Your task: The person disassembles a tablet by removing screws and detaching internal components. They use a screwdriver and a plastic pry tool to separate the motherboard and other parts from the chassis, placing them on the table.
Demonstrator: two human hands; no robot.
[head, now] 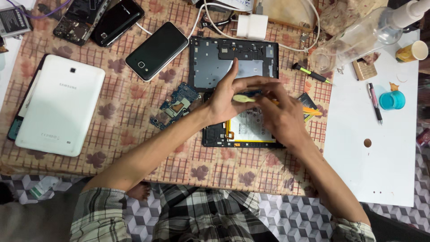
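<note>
An opened black tablet lies on the patterned cloth, its white battery with a yellow edge exposed. Both hands meet just above it. My left hand has its index finger stretched out and pinches a small pale yellow piece with the thumb. My right hand is closed around a thin orange tool whose end sticks out to the right. A separate dark tablet frame lies right behind the hands.
Left of the hands lie a blue circuit board, a black phone and a white tablet. Behind are a white charger and a screwdriver. On the white board at right sit a pen, a teal cap and a clear bottle.
</note>
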